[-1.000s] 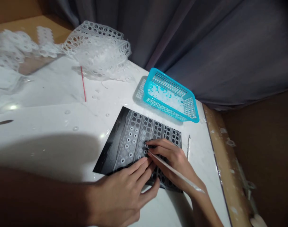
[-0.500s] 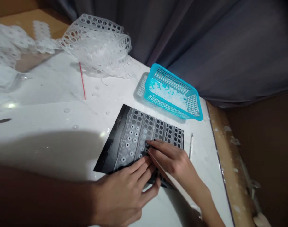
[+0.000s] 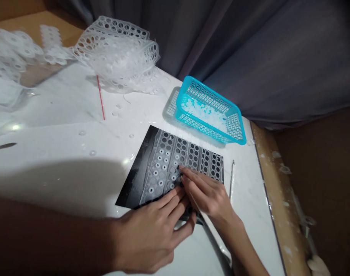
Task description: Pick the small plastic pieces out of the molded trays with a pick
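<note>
A translucent perforated sheet (image 3: 169,161) with rows of small round pieces lies on a black mat (image 3: 134,184) on the white table. My left hand (image 3: 151,234) rests with its fingers stretched flat on the sheet's near edge. My right hand (image 3: 206,193) is pinched round a thin white stick (image 3: 217,239), fingertips down on a round piece in the sheet. The stick runs back under my wrist.
A turquoise mesh basket (image 3: 235,130) holding several small clear pieces stands just behind the mat. A heap of used perforated sheets (image 3: 117,50) lies at the back left, beside a red stick (image 3: 100,97). The table's wooden edge (image 3: 281,203) runs down the right. A grey curtain hangs behind.
My right hand has shifted slightly left and lowered the stick, which now lies flatter under my wrist. My left hand has stayed pressed on the sheet.
</note>
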The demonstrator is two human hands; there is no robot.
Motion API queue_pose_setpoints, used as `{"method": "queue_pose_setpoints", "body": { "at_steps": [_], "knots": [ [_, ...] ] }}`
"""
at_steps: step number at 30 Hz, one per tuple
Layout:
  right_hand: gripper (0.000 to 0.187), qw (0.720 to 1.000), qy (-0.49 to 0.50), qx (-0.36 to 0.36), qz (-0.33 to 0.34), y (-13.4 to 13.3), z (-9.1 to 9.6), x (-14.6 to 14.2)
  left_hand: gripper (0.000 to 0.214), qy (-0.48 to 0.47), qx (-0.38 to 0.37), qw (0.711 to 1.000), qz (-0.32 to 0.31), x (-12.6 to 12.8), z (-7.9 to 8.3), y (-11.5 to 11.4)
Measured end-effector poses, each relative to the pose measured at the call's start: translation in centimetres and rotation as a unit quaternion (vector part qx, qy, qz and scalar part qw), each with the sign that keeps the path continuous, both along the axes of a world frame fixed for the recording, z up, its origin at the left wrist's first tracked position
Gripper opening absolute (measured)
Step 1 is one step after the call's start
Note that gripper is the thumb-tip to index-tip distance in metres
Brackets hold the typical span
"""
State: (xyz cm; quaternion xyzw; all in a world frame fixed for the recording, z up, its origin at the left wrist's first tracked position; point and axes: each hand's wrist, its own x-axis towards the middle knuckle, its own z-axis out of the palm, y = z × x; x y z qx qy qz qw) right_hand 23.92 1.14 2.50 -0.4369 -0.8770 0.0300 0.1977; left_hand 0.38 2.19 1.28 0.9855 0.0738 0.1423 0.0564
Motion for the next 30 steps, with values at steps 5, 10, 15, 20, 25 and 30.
{"method": "queue_pose_setpoints", "body": {
  "at_steps": [5,10,15,20,25,30],
  "knots": [
    [0.023,0.989,0.105,-0.07,-0.072,0.2,0.1,-0.1,0.069,0.01,-0.008,1.0,0.001,0.0,-0.1,-0.1],
    [0.01,0.911,0.28,-0.211,-0.217,2.0,1.0,-0.3,0.071,0.002,-0.014,1.0,0.003,0.0,-0.4,-0.3],
    [0.018,0.878,0.353,-0.145,-0.29,3.9,2.5,1.3,0.073,-0.011,0.001,1.0,0.006,-0.1,-0.6,-0.4],
    [0.008,0.91,0.215,0.129,-0.331,6.2,5.6,3.9,0.071,-0.026,0.02,0.999,-0.006,-0.2,-0.3,-0.3],
    [0.004,0.94,0.129,0.135,-0.286,9.1,7.7,5.3,0.067,-0.031,0.048,0.998,-0.023,-0.3,-0.2,-0.2],
    [0.001,0.956,0.168,0.051,-0.234,6.6,8.0,2.2,0.062,-0.025,0.061,0.997,-0.032,-0.4,-0.3,-0.2]
  ]
}}
